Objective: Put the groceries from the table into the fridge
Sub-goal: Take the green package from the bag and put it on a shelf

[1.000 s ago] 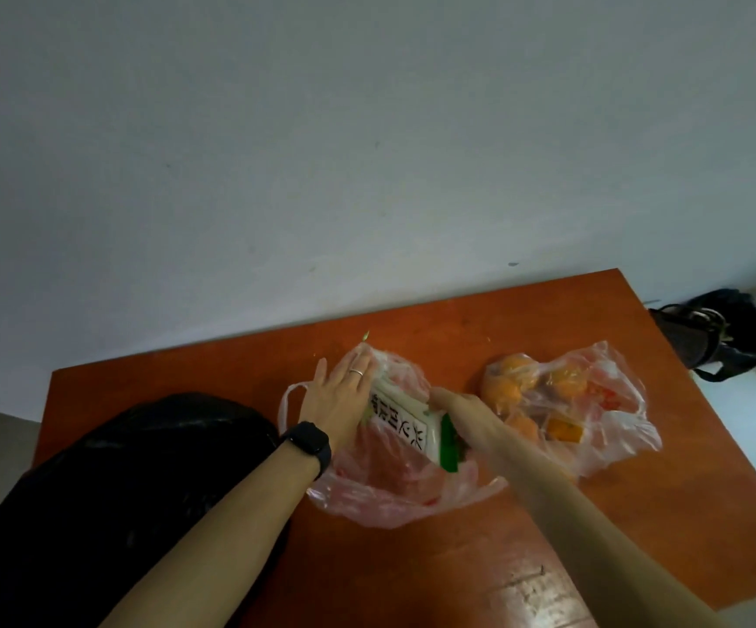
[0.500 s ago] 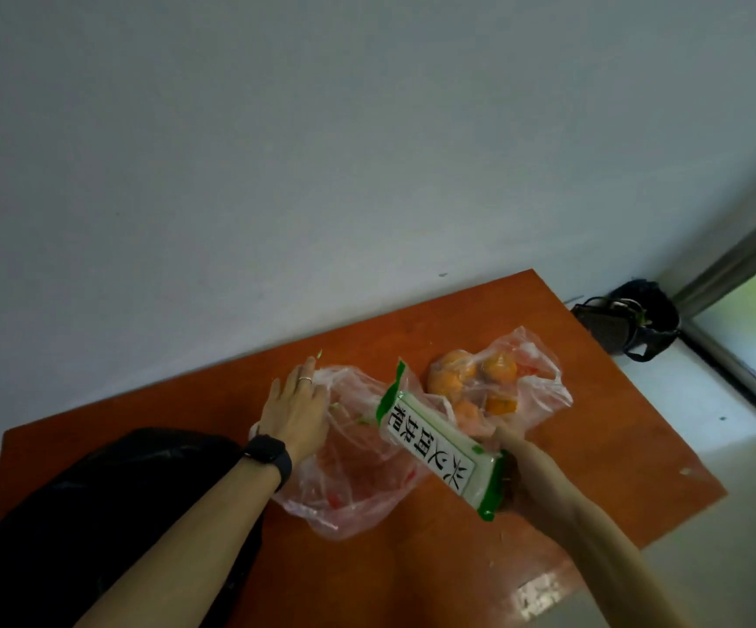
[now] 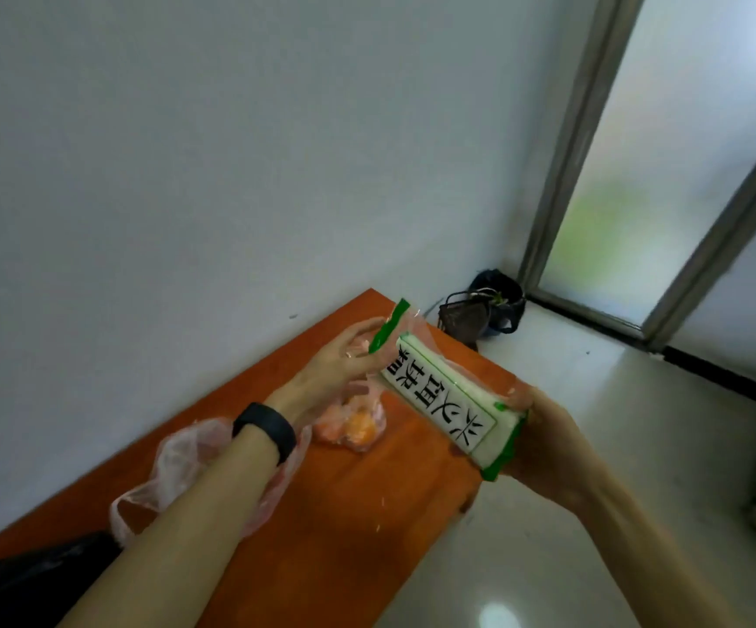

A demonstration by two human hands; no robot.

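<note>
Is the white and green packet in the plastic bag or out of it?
Out. The left hand and right hand hold the packet in the air, while the pink bag lies limp on the table.

- The green-and-white plastic packet [image 3: 450, 401] sits between your left hand [image 3: 335, 360] and right hand [image 3: 548, 441], above the right edge of the orange wooden table [image 3: 344, 514].
- A pink plastic fruit bag [image 3: 358, 428] lies on the table beneath your left hand.

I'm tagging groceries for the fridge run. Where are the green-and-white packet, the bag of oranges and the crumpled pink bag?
green-and-white packet [image 3: 446, 398]: head view, printed white label.
bag of oranges [image 3: 360, 430]: head view, film over an orange.
crumpled pink bag [image 3: 176, 464]: head view, film beside the forearm.
</note>
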